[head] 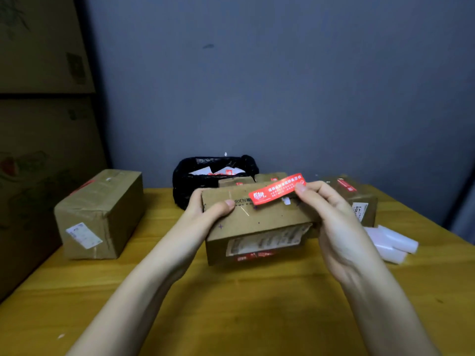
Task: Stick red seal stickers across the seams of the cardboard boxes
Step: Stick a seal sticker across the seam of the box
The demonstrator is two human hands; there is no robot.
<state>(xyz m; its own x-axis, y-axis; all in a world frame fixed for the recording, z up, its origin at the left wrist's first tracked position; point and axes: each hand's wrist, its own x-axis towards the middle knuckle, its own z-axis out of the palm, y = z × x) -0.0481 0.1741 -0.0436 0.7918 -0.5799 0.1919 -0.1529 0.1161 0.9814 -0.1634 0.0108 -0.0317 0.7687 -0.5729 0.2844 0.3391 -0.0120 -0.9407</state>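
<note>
A small cardboard box (259, 224) is held above the yellow wooden table (231, 304), its top face tilted toward me, a torn shipping label on its front side. My left hand (208, 209) grips the box's left end, thumb on top. My right hand (331, 214) pinches the right end of a long red seal sticker (276, 192) with white print. The sticker's left end lies on the box top; its right end is lifted off the cardboard. My right palm hides the box's right end.
A larger taped cardboard box (100, 214) stands at the left. A black plastic bag (195, 181) with paper scraps sits at the back. Small boxes with red stickers (359, 199) lie behind and right. White backing strips (393, 242) lie at the right. Big cartons (43, 124) stack against the left wall.
</note>
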